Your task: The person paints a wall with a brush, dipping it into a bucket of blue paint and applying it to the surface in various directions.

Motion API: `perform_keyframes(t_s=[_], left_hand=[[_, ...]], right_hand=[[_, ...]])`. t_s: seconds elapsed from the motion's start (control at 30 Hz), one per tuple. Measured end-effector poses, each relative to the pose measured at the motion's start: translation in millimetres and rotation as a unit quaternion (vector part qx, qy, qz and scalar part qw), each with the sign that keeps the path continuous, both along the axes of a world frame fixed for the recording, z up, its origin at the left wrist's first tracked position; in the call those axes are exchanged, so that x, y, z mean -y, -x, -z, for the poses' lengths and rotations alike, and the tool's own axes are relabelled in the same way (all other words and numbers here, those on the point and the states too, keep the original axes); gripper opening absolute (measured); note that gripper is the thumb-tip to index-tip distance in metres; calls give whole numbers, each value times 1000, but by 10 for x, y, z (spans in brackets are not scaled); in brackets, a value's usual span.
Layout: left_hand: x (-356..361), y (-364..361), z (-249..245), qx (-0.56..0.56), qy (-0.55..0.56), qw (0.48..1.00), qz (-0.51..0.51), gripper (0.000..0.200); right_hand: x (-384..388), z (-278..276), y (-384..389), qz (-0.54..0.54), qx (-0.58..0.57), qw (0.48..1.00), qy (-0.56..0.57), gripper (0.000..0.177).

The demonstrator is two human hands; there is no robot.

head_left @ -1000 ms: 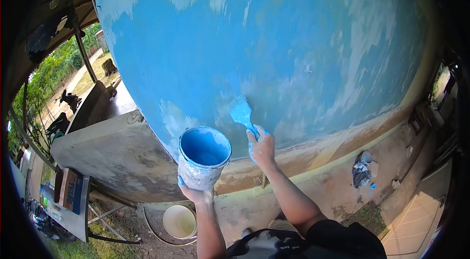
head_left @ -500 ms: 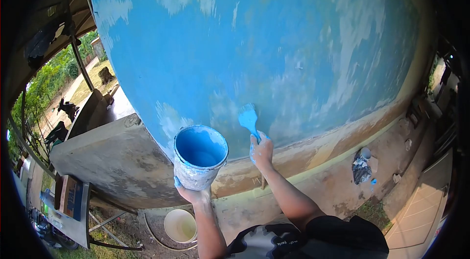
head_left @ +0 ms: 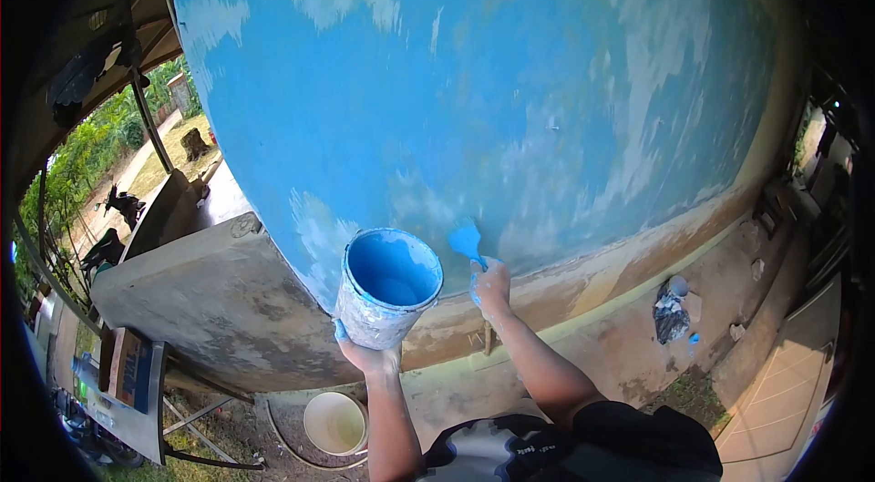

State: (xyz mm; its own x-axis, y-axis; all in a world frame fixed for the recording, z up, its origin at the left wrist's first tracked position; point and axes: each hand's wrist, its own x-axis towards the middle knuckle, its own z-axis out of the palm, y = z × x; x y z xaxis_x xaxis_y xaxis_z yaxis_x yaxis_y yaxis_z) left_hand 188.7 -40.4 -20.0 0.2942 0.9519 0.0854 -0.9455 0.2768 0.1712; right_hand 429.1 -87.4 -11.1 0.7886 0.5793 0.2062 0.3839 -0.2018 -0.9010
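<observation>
My left hand (head_left: 369,356) is wrapped round the lower part of a paint-smeared tub (head_left: 375,320), which has blue paint inside and leans with its open top toward me. Closed on the handle of a blue-coated brush (head_left: 466,241), my right hand (head_left: 492,286) is just right of the tub. The bristles point up against the lower part of the wall (head_left: 410,99), which is blue with paler, streaky patches. Blue paint marks the fingers of both hands.
A pale bucket (head_left: 334,423) stands on the ground below. To the left are a low concrete wall (head_left: 210,300) and a table (head_left: 137,423) with a box. Crumpled plastic (head_left: 672,320) lies on the ledge at right, near a tan door (head_left: 784,382).
The tub and my left hand have moved a little right and slightly up. The brush and my right hand have moved down a short way.
</observation>
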Motion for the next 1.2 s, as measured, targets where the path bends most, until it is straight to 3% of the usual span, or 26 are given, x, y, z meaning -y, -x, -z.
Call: perform_keyframes(t_s=[0.03, 0.1, 0.17, 0.23, 0.37, 0.53, 0.63, 0.7, 0.8, 0.9, 1.0, 1.13, 1.2], left_hand=[[20, -11, -35, -10, -5, 1000, -1, 70], [23, -16, -55, -21, -9, 1000, -1, 70], [25, -13, -33, -4, 7, 1000, 17, 70], [49, -22, -84, -12, -4, 1000, 19, 70], [-6, -65, -48, -11, -33, 999, 18, 71], [96, -111, -174, 8, -7, 1000, 27, 70], [-1, -130, -78, 11, -19, 999, 29, 68], [-34, -129, -10, 11, -49, 998, 39, 70], [-3, -129, -219, 57, -8, 997, 59, 75], [-132, -26, -177, 47, -25, 998, 45, 77], [-141, 41, -213, 19, -67, 997, 27, 78], [-116, 207, -151, 33, -47, 998, -1, 79], [-132, 294, -71, 40, -42, 998, -6, 80]], right_hand=[[11, -135, 25, 1, 1, 1000, -1, 26], [15, -498, 63, 80, 160, 979, -94, 26], [-27, -1018, 52, 27, 106, 978, -180, 29], [-67, -1455, 57, 5, 149, 963, -224, 33], [-345, -1241, -239, 2, 187, 961, -203, 33], [-63, -496, -192, -7, 63, 995, -81, 28], [114, -806, -112, -20, 98, 995, -19, 28], [127, -1245, -55, -58, 136, 979, -138, 33], [122, -1934, 82, -118, 91, 977, -151, 38], [-295, -1645, -46, -106, 183, 952, -223, 37], [-566, -762, -54, -43, 209, 954, -211, 34], [-214, -235, 277, -105, -27, 994, -3, 27], [-146, -282, 403, -77, 0, 997, -18, 27]])
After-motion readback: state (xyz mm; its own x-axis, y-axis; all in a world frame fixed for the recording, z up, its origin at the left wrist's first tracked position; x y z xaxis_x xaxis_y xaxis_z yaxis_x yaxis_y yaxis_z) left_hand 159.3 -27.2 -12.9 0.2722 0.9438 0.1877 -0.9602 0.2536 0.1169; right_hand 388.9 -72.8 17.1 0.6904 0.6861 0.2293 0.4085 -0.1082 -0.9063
